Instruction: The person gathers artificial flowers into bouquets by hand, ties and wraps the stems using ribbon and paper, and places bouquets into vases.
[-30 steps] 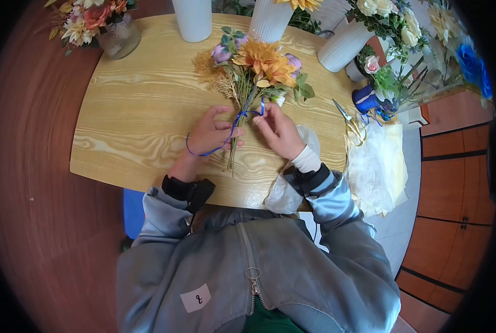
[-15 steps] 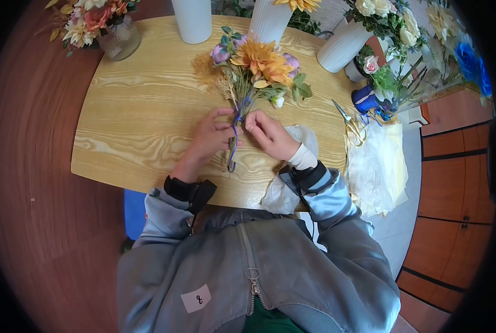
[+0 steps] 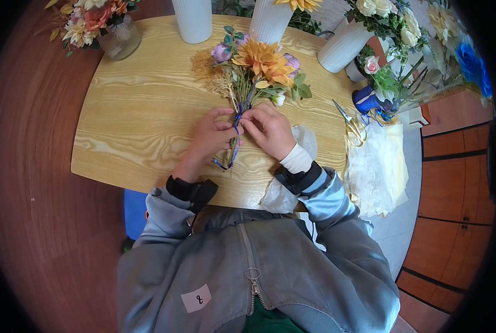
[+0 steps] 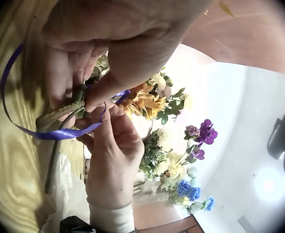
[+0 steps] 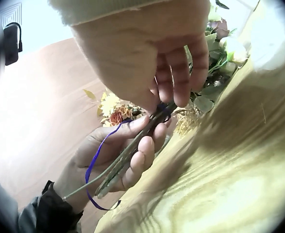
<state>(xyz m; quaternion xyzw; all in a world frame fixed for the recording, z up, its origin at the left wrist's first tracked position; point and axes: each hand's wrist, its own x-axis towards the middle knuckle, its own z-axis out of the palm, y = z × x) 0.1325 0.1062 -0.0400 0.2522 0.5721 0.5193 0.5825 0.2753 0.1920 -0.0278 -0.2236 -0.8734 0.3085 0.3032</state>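
Observation:
A bouquet with an orange flower (image 3: 262, 60), purple blooms and dried filler lies with its heads pointing away from me. My left hand (image 3: 213, 133) holds its bundled stems (image 5: 128, 158), thumb on one side and fingers curled on the other. Narrow blue ribbon (image 4: 60, 134) wraps the stems just above that hand, and a loose length curves down beside them. My right hand (image 3: 271, 131) is close against the wrapped spot, its thumb and fingertips pinching the ribbon there. In the right wrist view its fingers partly hide the binding.
Gold-handled scissors (image 3: 355, 129) and a blue ribbon spool (image 3: 364, 100) lie to the right, beside white wrapping sheets (image 3: 375, 166). Crumpled white paper (image 3: 281, 194) sits under my right forearm. White vases (image 3: 192, 21) and a glass vase (image 3: 120, 39) of flowers line the table's far side.
My right hand has come down and left from the raised ribbon end to the binding on the stems. The loose ribbon that lay across my left wrist now hangs along the stems.

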